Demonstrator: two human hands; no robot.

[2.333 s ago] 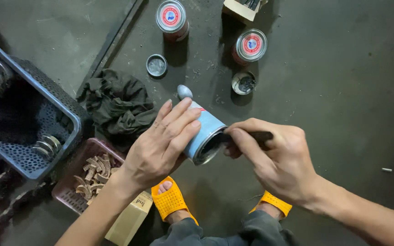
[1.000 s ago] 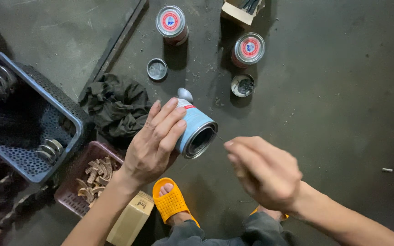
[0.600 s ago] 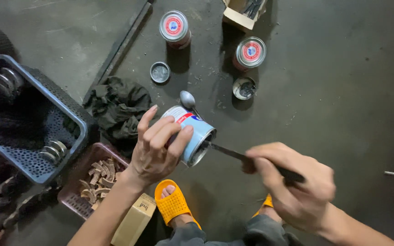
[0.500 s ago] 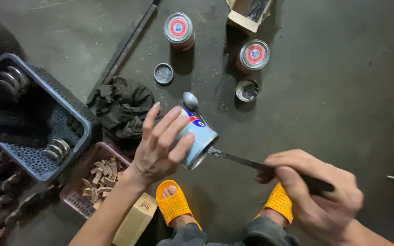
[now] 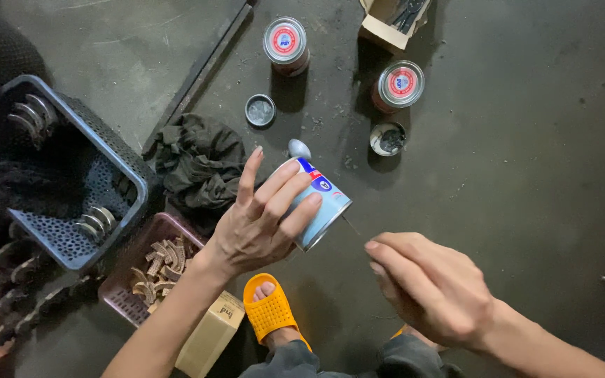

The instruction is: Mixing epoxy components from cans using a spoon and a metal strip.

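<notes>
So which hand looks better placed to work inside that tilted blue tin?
Probably the right hand: it is free, facing the tin's open mouth with a thin tool. The left hand is holding the tin.

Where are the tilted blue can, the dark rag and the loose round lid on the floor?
Blue can [image 5: 320, 199]: head view, on its side wall beside the fingers.
Dark rag [image 5: 201, 164]: head view, middle of the crumpled cloth.
Round lid [image 5: 260, 110]: head view, its centre.

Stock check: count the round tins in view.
3. One light-blue tin tilted in the left hand; two sealed tins standing on the floor at the top, one centre, one further right. Others may lie out of frame.
</notes>
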